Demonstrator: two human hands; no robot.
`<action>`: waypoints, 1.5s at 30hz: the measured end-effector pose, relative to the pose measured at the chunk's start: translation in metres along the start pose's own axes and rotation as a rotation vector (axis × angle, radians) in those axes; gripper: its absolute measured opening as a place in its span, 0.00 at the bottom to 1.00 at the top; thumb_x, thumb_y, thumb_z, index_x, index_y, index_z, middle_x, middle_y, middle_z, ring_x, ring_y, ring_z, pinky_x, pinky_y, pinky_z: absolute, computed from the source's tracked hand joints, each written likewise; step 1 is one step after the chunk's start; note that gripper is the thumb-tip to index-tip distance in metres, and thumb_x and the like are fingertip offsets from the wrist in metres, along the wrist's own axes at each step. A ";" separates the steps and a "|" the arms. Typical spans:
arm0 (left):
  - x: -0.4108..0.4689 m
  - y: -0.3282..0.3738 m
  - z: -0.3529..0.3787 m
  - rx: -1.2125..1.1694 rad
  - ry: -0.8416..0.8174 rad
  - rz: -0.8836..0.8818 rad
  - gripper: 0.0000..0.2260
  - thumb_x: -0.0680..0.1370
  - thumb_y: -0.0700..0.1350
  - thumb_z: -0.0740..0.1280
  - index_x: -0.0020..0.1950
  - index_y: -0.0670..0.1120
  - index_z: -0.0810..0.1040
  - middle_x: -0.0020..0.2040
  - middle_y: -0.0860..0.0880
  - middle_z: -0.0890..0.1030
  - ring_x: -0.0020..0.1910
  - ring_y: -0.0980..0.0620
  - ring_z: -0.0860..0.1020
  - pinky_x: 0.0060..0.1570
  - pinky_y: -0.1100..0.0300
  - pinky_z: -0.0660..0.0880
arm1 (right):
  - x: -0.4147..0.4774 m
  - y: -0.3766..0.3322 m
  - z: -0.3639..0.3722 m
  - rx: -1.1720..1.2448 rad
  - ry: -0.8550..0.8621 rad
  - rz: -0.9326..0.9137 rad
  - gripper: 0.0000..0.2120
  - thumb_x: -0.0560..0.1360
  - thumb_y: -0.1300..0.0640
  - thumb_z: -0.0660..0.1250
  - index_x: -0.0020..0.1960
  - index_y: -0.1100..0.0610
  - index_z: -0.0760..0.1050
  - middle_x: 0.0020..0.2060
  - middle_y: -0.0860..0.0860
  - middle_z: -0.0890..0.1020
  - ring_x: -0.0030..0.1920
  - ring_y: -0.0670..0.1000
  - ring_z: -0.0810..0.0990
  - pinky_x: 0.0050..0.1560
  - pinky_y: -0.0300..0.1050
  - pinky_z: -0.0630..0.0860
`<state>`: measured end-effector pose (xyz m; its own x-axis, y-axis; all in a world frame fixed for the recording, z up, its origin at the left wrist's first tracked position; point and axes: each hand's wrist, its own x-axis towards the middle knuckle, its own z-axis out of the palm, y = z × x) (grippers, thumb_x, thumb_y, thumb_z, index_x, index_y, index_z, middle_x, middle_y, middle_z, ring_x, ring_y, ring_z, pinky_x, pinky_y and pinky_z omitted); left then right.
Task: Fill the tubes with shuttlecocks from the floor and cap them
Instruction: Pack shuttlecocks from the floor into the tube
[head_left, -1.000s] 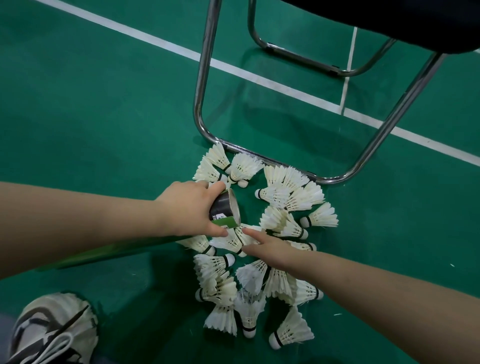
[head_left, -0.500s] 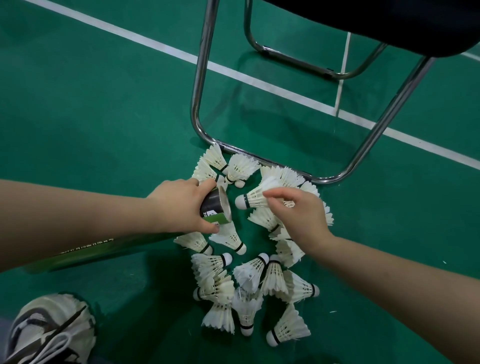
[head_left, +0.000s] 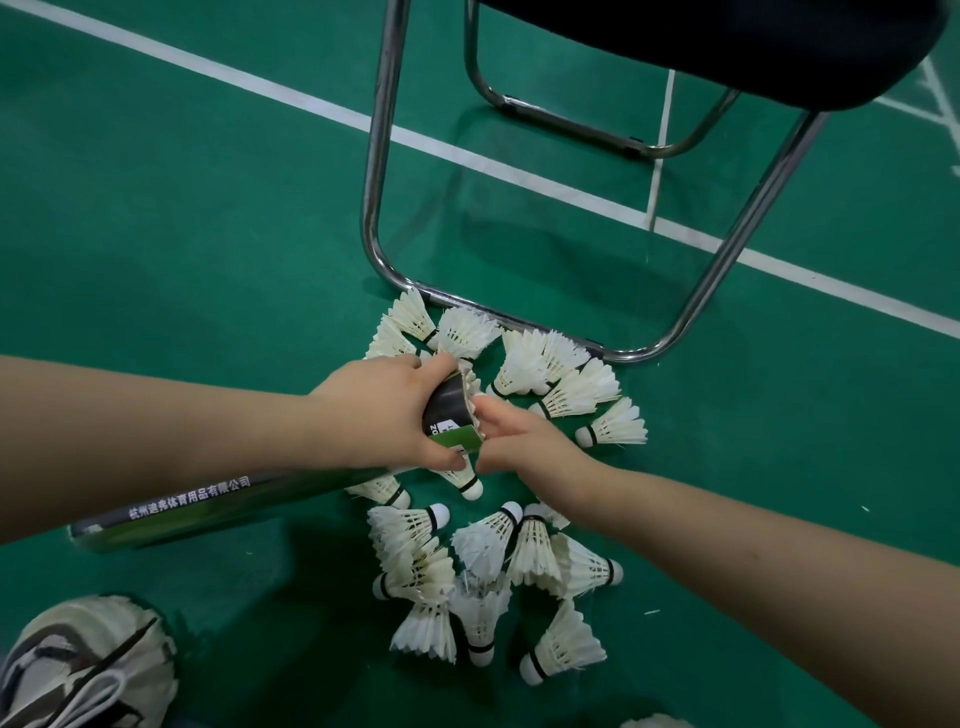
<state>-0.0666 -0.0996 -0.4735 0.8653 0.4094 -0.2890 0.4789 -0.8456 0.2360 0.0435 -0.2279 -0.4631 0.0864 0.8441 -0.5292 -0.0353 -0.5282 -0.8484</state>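
Tube (head_left: 197, 501) held low over the floor (head_left: 182, 234), left hand (head_left: 384, 410) gripping it by the open mouth; right hand (head_left: 524, 441) seats a shuttlecock (head_left: 470, 384) there, pinching or pushing unclear. Filling under way; next, press it home without crushing feathers.

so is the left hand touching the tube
Touching. The head view shows the left hand with fingers and thumb curled round the tube near its open end.

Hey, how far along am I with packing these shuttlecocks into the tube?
Done: unclear, the tube hides its contents. In hand: left hand grips the tube, right hand holds a shuttlecock at its mouth. Left: many loose shuttlecocks on the floor, then capping.
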 end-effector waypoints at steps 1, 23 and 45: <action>-0.001 0.001 0.001 -0.002 -0.004 0.008 0.32 0.63 0.70 0.67 0.58 0.53 0.64 0.42 0.52 0.72 0.41 0.50 0.74 0.39 0.57 0.73 | -0.001 -0.002 -0.002 -0.065 -0.044 0.018 0.31 0.60 0.61 0.60 0.64 0.60 0.70 0.51 0.58 0.78 0.48 0.51 0.74 0.46 0.42 0.70; 0.027 0.002 0.006 -0.024 -0.054 -0.035 0.32 0.64 0.70 0.66 0.58 0.52 0.64 0.43 0.51 0.73 0.41 0.50 0.74 0.38 0.57 0.73 | 0.025 0.022 -0.063 -0.310 0.375 0.065 0.09 0.78 0.54 0.61 0.52 0.54 0.78 0.41 0.48 0.80 0.34 0.43 0.73 0.35 0.37 0.68; 0.038 -0.029 -0.013 -0.099 0.008 -0.110 0.33 0.64 0.71 0.65 0.59 0.50 0.65 0.43 0.49 0.75 0.40 0.49 0.76 0.41 0.51 0.77 | 0.075 0.058 -0.070 -1.107 0.351 -0.144 0.09 0.76 0.50 0.64 0.48 0.55 0.78 0.47 0.47 0.78 0.54 0.49 0.70 0.53 0.42 0.68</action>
<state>-0.0461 -0.0552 -0.4795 0.8076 0.5008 -0.3113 0.5830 -0.7573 0.2941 0.1173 -0.2017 -0.5507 0.2949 0.9225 -0.2491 0.8688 -0.3674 -0.3321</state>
